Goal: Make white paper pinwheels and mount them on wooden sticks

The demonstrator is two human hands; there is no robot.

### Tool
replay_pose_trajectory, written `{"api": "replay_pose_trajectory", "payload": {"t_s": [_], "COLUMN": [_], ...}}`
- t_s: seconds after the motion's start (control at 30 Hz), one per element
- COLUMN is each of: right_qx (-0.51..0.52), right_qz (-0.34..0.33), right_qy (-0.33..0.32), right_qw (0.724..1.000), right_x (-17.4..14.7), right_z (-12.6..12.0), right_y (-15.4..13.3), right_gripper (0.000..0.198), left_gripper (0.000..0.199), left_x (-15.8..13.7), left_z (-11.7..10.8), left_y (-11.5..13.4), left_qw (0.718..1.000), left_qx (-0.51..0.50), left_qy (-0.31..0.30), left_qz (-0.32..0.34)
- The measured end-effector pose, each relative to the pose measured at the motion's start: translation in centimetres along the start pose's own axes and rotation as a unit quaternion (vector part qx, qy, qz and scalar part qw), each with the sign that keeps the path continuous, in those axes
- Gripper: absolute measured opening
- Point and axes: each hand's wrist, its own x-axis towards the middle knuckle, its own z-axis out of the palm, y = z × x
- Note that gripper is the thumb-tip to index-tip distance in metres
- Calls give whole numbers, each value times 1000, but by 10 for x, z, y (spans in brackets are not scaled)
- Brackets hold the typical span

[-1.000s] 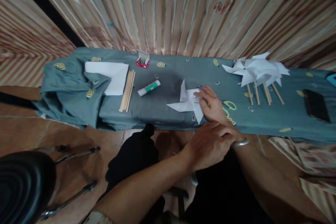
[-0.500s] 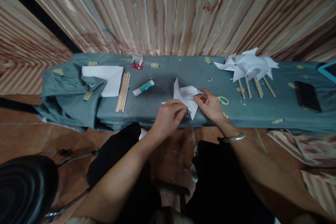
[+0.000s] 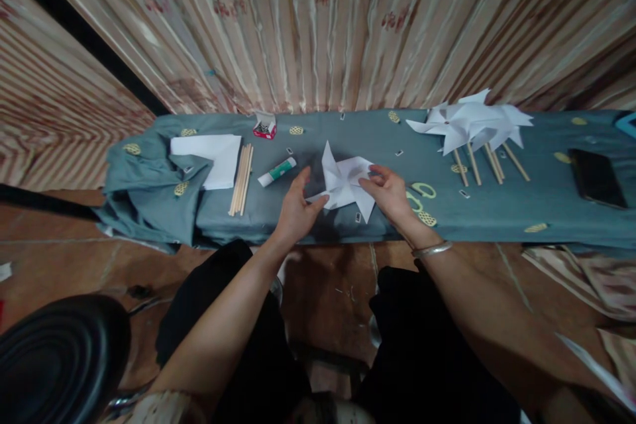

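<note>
A white paper pinwheel [image 3: 348, 182] lies over the cloth in front of me, its blades folded toward the middle. My right hand [image 3: 390, 197] has thumb and fingers closed on its right-hand blade. On the other side, my left hand [image 3: 297, 207] is open, with thumb and fingers spread apart. The left thumb is at the tip of the left blade; whether it presses on the paper I cannot tell. Green-handled scissors [image 3: 422, 191] lie beside my right hand, partly hidden by it. A glue stick [image 3: 277, 172] rests beyond my left hand.
Wooden sticks [image 3: 241, 180] lie beside folded white paper [image 3: 223, 160] on the left. A small red box [image 3: 265, 126] stands at the back. Finished-looking pinwheels on sticks [image 3: 470, 122] and a phone [image 3: 597, 177] are at right. A black stool [image 3: 62, 358] stands at lower left.
My left hand has let go of the pinwheel's near side, moved left and spread its fingers. The right hand stays at the right blade. More of the scissors shows.
</note>
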Motion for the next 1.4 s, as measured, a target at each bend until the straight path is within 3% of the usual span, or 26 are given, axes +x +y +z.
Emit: {"api": "replay_pose_trajectory", "payload": {"t_s": [0.1,0.37,0.47,0.57,0.67,0.83,1.4], "right_qx": [115,236,243,236,223,210,187], "right_qz": [43,8,-1,-9,-18,-28,-34], "right_qy": [-12,-64,-67,-67,-69,-76,-84], "right_qw": [992,970,968,969,972,974,978], "right_x": [-5,-30,-39,-44,-46,-49,-62], "right_z": [3,-1,-7,-11,-14,-11,1], "right_y": [-11,-47,-53,-55,-55,-56,-65], "right_gripper": [65,53,52,55,59,59,70], "left_gripper": [89,112,111,97,85,67,76], "left_x": [4,10,7,3,3,4,4], "left_z": [1,-5,-7,-6,-4,0,0], "left_y": [0,11,20,30,34,31,35], "left_qw": [997,973,957,948,950,976,990], "left_qx": [-69,-210,-269,-293,-288,-215,-106], "left_qy": [9,2,-20,-58,-70,-1,94], "left_qz": [-39,-94,-107,-112,-98,-42,2]}}
